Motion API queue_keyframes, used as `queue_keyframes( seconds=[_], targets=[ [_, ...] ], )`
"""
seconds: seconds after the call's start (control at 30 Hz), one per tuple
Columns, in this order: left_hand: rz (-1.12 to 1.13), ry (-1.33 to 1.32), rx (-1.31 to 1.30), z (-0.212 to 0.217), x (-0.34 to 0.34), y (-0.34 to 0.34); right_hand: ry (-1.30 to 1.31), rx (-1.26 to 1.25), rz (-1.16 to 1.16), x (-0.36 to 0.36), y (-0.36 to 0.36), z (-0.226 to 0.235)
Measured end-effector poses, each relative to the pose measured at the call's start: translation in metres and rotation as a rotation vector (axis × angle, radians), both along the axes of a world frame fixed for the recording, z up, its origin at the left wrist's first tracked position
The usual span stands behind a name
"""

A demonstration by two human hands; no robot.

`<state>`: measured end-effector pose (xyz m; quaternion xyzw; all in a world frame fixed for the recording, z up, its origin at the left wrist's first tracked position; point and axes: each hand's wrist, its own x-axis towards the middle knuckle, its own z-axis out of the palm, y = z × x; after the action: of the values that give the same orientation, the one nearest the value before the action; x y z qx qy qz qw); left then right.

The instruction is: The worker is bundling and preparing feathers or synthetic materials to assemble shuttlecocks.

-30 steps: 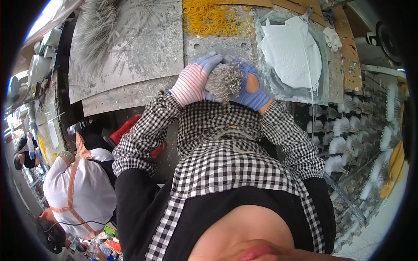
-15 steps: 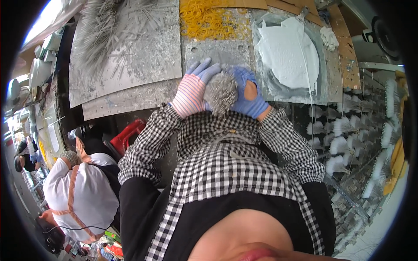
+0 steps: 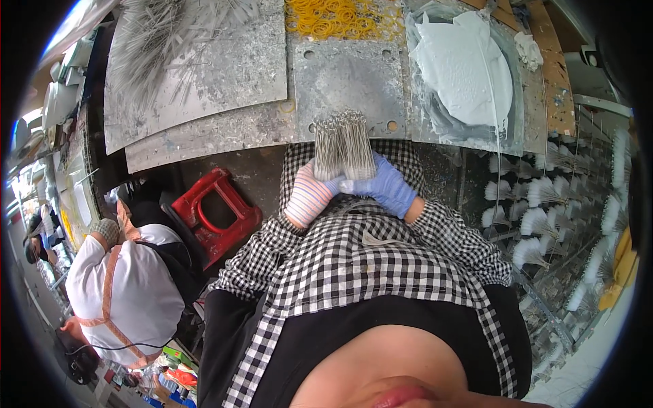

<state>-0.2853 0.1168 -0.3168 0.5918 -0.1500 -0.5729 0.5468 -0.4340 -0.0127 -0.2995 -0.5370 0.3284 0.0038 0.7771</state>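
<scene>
Both my gloved hands grip one bundle of thin wire-stemmed brushes (image 3: 343, 146) at the table's near edge. Small looped wire ends point away from me, over the edge of a grey metal plate (image 3: 350, 75). The pale bristly ends face my apron. My left hand (image 3: 309, 196), in a white-and-orange striped glove with bluish fingertips, closes on the bundle's left and lower side. My right hand (image 3: 394, 189), in a blue glove, wraps its right and lower side. The fingers underneath are hidden.
Yellow rubber bands (image 3: 340, 19) lie beyond the plate. White paste (image 3: 462, 71) covers a board at right; loose thin brushes (image 3: 153, 51) pile up at left. A red stool (image 3: 224, 214) and a co-worker in white (image 3: 129, 302) are lower left. White fan-shaped bundles (image 3: 534, 221) hang at right.
My hands have drawn the bundle from above the metal plate toward my body. It was seen as a round grey cluster; now its wire stems show lengthwise. More of the red stool shows.
</scene>
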Motion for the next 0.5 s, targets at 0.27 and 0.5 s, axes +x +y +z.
queue_keyframes(
  seconds=[0.27, 0.5],
  targets=[
    [-0.168, -0.109, -0.028, 0.066, 0.042, 0.007, 0.050, 0.122, -0.096, -0.028, -0.022, 0.052],
    [-0.324, -1.011, 0.051, 0.095, 0.088, 0.034, -0.107, -0.799, -0.011, -0.057, -0.048, 0.089]
  ],
)
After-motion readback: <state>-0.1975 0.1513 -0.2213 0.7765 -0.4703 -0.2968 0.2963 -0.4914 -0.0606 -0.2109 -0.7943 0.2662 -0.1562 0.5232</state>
